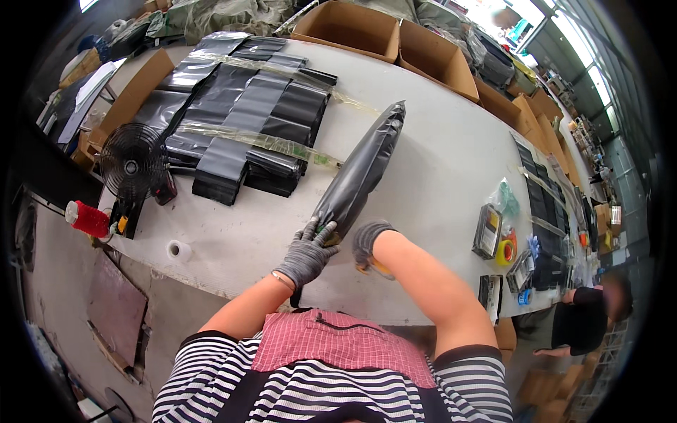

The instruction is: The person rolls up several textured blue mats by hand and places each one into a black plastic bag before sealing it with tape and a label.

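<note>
A long black plastic-wrapped bundle lies slantwise on the white table, its narrow end pointing away from me. My left hand, in a grey knit glove, is on the near end of this bundle, fingers spread over the plastic and thumb at its right side. My right hand, gloved alike, is just right of that end and apart from it. Its fingers curl downward and are partly hidden and blurred. Something yellow-orange shows beneath them, too unclear to name.
Stacked flat black plastic bags lie at left under strips of clear tape. Near them stand a black fan, a red thread spool and a white roll. Tape rolls and boxes are at right; open cartons line the far edge.
</note>
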Motion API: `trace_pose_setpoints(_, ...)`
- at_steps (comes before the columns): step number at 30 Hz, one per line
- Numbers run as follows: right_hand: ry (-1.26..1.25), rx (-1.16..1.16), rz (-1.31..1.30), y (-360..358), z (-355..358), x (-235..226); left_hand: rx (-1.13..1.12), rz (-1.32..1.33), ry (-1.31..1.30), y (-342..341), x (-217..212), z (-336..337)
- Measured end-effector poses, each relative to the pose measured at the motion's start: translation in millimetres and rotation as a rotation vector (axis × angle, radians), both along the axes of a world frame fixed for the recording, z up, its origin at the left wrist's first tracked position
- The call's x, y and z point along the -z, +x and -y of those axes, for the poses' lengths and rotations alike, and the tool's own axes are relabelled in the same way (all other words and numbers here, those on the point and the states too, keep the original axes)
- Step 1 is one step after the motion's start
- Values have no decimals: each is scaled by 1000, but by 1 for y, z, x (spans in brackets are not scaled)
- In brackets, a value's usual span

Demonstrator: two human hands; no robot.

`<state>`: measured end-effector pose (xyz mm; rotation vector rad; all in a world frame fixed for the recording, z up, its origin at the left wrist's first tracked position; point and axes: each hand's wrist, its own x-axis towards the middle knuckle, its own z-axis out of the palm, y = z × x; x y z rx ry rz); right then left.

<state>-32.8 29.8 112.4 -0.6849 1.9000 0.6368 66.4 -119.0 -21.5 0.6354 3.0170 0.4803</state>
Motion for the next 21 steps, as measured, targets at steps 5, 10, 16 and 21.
trace_pose_setpoints(5,-659,636,167,-9,-139,32,-75,133,173,-14,-14,49)
trace_pose_setpoints(10,-1000,1405,16,30,-242,108,-625,360,400,-47,-28,33)
trace_pose_setpoints(16,-1334,1318,-431,60,-234,148,-468,708,1031,-78,0,49)
trace_pose_setpoints(21,-1553,1590,444,105,-146,88,-42,906,1597,-33,-26,-68)
